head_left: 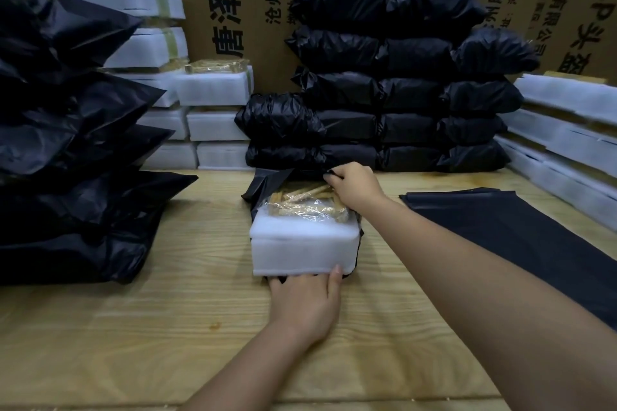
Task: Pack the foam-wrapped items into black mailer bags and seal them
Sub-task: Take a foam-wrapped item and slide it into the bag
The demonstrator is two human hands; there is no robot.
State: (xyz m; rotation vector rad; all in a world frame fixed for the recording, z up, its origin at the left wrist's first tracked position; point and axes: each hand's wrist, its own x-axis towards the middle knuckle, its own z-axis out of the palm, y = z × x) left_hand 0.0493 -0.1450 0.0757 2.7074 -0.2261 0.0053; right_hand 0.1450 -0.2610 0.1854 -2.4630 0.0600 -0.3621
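Bagging step looks mid-way: white rectangular foam-wrapped block (300, 245) lies centre of the pale wooden surface (167, 327), long axis running 6 to 12 o'clock, sitting on the black plastic mailer bag (263, 185). Black film shows under its near edge, along its 3 o'clock side and bunched round the 12 o'clock end. Clear plastic packet of tan wooden sticks (300, 207) sits on top of the block, far half.

Left hand (302, 305) is at the block's 6 o'clock end, thumb flat against the foam face, fingers tucked under the near edge. Fingertips hidden, so can't tell if they grasp film, foam or nothing.

Right hand (355, 188) is at the 12 o'clock end, fingers clenched on a fold of the bag's film, grasping it just beside the packet.

Key relation: block sits between the two hands, on the same axis. Left is the nearer one to push along it; right has the film that must come over the top. My read: bag not yet closed over the block, nothing sealed.

Flat pile of empty black mailer bags (494, 230) at 3 o'clock; stack of packed black parcels (400, 100) at 12.
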